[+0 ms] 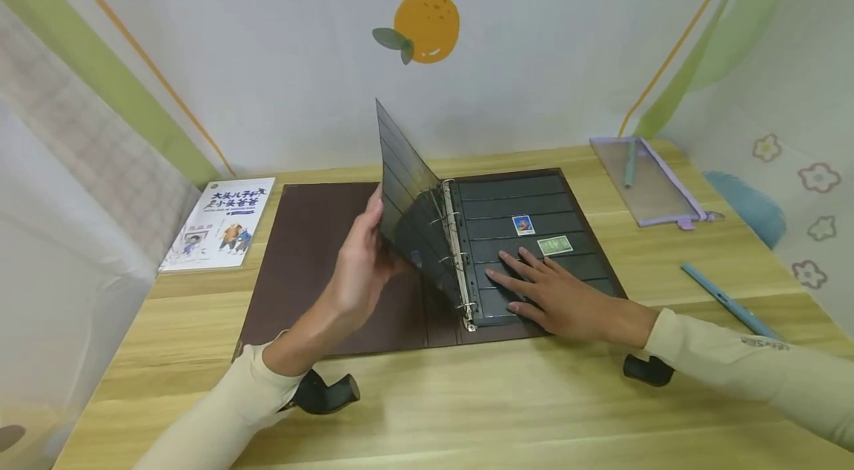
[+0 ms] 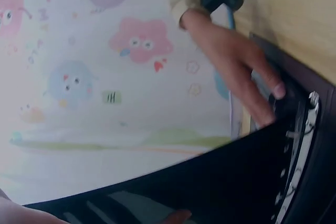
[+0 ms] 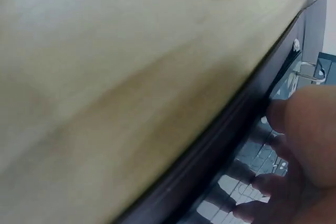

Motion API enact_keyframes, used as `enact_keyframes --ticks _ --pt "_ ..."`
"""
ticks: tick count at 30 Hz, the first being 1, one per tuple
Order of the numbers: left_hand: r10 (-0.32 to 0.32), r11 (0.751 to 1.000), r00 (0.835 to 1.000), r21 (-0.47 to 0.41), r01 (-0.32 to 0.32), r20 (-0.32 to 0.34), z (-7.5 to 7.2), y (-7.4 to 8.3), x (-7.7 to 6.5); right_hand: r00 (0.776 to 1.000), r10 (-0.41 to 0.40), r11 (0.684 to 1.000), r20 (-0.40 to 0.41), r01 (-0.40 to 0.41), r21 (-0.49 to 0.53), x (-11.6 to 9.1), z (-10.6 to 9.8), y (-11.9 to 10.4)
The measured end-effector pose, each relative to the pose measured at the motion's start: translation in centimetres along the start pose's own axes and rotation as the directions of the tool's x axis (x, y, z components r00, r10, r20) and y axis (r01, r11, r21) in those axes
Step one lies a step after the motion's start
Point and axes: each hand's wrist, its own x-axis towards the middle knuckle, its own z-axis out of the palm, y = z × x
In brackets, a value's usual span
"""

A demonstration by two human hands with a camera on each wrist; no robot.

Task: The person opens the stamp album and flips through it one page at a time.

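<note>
A dark brown ring binder (image 1: 320, 270), a stamp album, lies spread on the table. My left hand (image 1: 356, 266) grips a black album page (image 1: 414, 196) by its outer edge and holds it up at a steep tilt. The page is still threaded on the metal rings (image 1: 456, 247). On the right, my right hand (image 1: 560, 299) rests with spread, nearly straight fingers on the lower part of another black page (image 1: 490, 209). Just beyond those fingers sit a blue stamp (image 1: 523, 225) and a green stamp (image 1: 555, 245) in the page's strips. Part of the left-hand fingers is hidden behind the raised page.
A booklet with cartoon figures (image 1: 216, 225) lies left of the binder. To the right are a purple-edged mesh pouch (image 1: 650, 184) with a pen inside and a blue pen (image 1: 727, 301). A printed cloth (image 1: 300, 84) hangs behind the table.
</note>
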Motion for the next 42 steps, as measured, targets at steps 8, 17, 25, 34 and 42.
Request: enact_keyframes --ticks 8,17,25,34,42 --pt "-0.112 0.994 0.99 -0.023 0.11 -0.086 -3.7 1.9 -0.3 0.999 0.024 0.999 0.042 -0.025 0.025 0.1 0.0 0.2" --pt "-0.236 0.968 0.951 0.032 0.247 -0.199 -8.1 0.9 -1.5 0.997 0.02 1.0 0.069 -0.022 0.023 0.2 -0.2 -0.2" --pt "-0.321 0.934 0.915 0.081 0.349 -0.246 -10.7 -1.8 -1.3 0.995 0.042 0.999 0.086 -0.044 0.021 0.3 -0.2 -0.2" --pt "-0.238 0.551 0.907 0.721 0.42 -0.347 -12.4 -3.9 -0.5 0.995 0.042 0.998 0.088 -0.045 0.041 0.1 -0.1 -0.6" --pt "-0.055 0.252 0.98 0.947 0.2 -0.193 -12.2 -6.0 -0.9 0.996 0.048 0.997 0.076 -0.052 0.058 0.1 -0.2 -0.6"
